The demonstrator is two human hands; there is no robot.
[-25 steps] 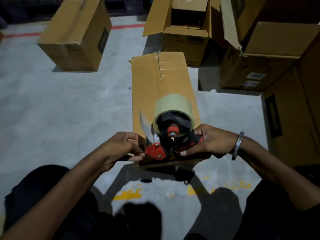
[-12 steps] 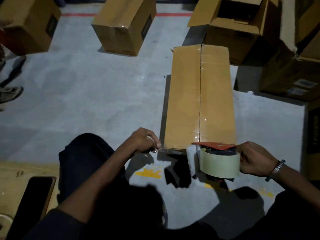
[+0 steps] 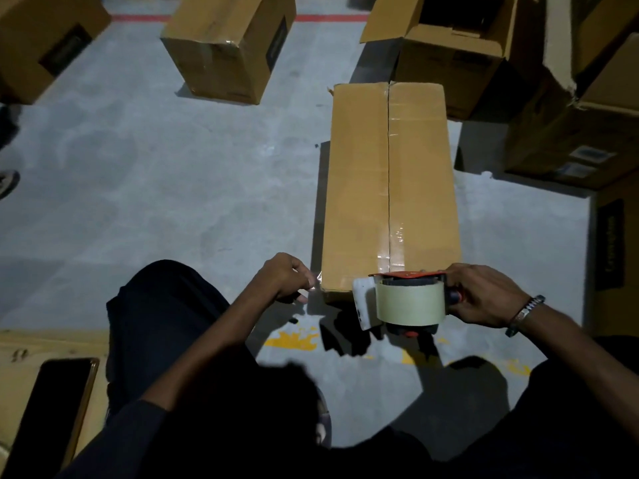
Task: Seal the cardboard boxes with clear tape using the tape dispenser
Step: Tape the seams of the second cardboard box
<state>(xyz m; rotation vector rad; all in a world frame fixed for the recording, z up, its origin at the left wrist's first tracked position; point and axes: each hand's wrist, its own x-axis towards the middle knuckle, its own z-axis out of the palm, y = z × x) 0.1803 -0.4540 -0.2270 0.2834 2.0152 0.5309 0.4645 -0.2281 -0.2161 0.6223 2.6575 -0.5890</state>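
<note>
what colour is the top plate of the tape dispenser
Red-orange, seen in the head view on the tape dispenser in the right hand.

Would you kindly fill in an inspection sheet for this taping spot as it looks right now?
Surface: grey concrete floor with a red line at the far side and yellow paint marks nearby.
Job's things: long box, flaps shut, clear tape along its centre seam; tape dispenser at its near end.
Clutter: closed box, open box, stacked boxes, dark phone at lower left.
Hands: right hand grips the dispenser; left hand pinches a tape end at the box's near left corner.
Cables: nothing seen.
Surroundings: a shoe at the left edge; dim light.
</note>
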